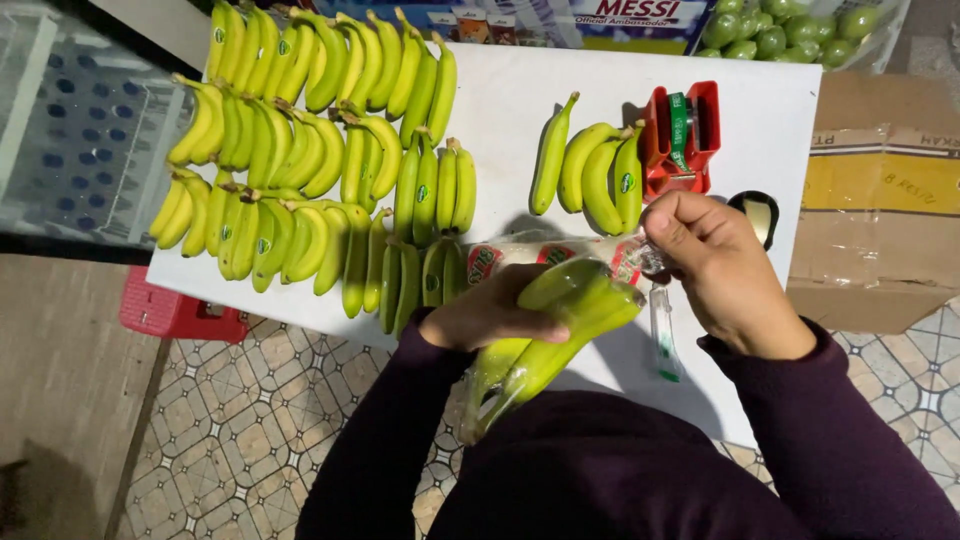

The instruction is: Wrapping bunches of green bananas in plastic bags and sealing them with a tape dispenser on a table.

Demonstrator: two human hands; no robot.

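- The bagged bunch of bananas [545,335] lies nearest the person, over the near edge of the white table [770,130]; its long axis runs on a slant, from low down by the body up and to the right toward the table's middle.
- The left hand [490,315] is closed around the bunch about midway, the fingers wrapped over the top from the left side (the thumb is hidden from view).
- The right hand [715,265] sits at the upper right end of that axis, its fingers pinched shut on the gathered neck of the clear plastic bag [560,255], which bears red printed patches.
- So the bunch lies down and to the left of the right hand's pinch, and the left hand is the nearer one to the fruit itself.
- A small clear tube-like thing [662,335] lies on the table just below the right hand.
- Just beyond the right hand stands a red tape dispenser [682,140], with a loose bunch of four bananas [592,170] beside it.
- Farther left, rows of banana bunches [310,150] cover the table; green round fruit in a bag [785,30] sits at the far right corner.
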